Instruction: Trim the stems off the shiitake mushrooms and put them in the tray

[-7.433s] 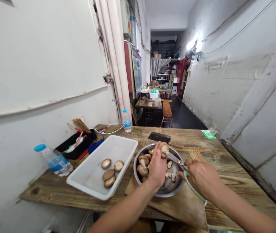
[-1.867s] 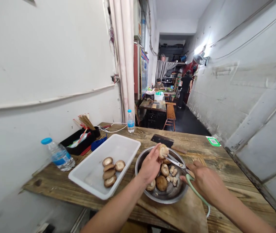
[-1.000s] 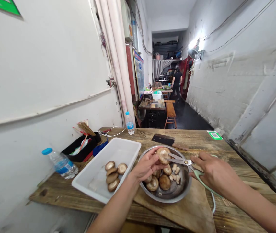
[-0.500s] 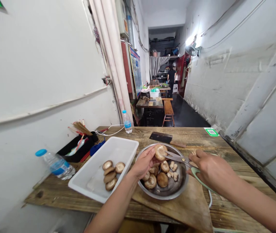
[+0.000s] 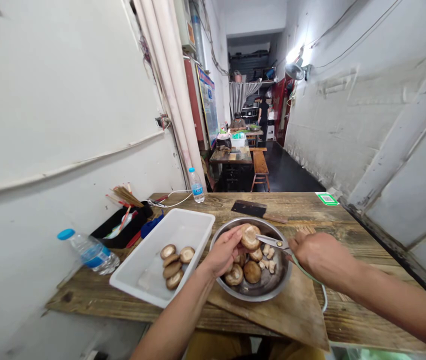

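My left hand point(image 5: 225, 252) pinches a shiitake mushroom point(image 5: 251, 237) above a steel bowl point(image 5: 283, 287), its pale underside turned toward the blades. My right hand point(image 5: 312, 255) is closed round the scissors point(image 5: 278, 243), whose blades look shut with their tips against the mushroom's underside. Part of the green handle is hidden by the fingers. Inside the bowl lie several brown mushrooms point(image 5: 252, 272) and, on the right, several cut stems point(image 5: 269, 257). Left of the bowl, a white plastic tray point(image 5: 138, 260) holds more mushrooms point(image 5: 171, 269), some with undersides up.
The bowl stands on a wooden board point(image 5: 295, 315). A cleaver point(image 5: 249, 208) lies behind it. Two water bottles point(image 5: 197, 186), a black holder with chopsticks point(image 5: 111, 227) and a green code card point(image 5: 326, 199) are on the table. Two people point(image 5: 263, 112) are far back.
The scissor blades have come together at the mushroom's underside. The cut stems in the bowl lie in a slightly different arrangement. My left hand keeps its hold, and the view has shifted slightly.
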Available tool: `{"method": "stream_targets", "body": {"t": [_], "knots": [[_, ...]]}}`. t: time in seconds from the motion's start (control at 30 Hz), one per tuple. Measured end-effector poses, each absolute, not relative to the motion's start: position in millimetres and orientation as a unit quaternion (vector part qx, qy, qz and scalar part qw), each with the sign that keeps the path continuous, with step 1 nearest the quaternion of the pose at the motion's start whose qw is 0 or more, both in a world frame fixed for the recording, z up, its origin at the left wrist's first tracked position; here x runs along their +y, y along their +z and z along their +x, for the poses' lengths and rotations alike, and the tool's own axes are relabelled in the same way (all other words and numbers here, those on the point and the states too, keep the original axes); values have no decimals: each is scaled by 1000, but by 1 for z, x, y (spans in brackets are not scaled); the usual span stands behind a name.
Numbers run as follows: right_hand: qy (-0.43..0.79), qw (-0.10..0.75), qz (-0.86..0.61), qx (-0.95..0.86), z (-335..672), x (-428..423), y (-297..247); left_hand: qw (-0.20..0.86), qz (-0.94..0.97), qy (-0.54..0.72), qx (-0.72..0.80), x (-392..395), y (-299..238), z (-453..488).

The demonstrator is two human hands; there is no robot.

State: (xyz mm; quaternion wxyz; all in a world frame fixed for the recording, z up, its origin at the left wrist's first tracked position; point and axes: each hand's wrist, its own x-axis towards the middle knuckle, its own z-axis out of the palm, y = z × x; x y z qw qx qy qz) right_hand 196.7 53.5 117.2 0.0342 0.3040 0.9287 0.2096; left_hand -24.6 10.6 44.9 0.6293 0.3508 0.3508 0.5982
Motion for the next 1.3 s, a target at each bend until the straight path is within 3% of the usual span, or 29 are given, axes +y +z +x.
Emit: {"method": "stream_targets", "body": {"t": [0.1, 0.27, 0.4, 0.6, 1.3], "knots": [[233, 66, 299, 923, 200, 56, 121, 634, 338, 606, 341, 10, 48, -24], [202, -31, 352, 913, 214, 54, 118, 621, 315, 656, 292, 7, 52, -24], [131, -43, 377, 916, 219, 48, 107, 582, 323, 692, 280, 6, 50, -18], [119, -61, 385, 913, 213, 43, 96, 507, 369, 720, 297, 11, 43, -10], [74, -50, 388, 917, 208, 43, 96, 478, 410, 716, 302, 14, 38, -15]]}}
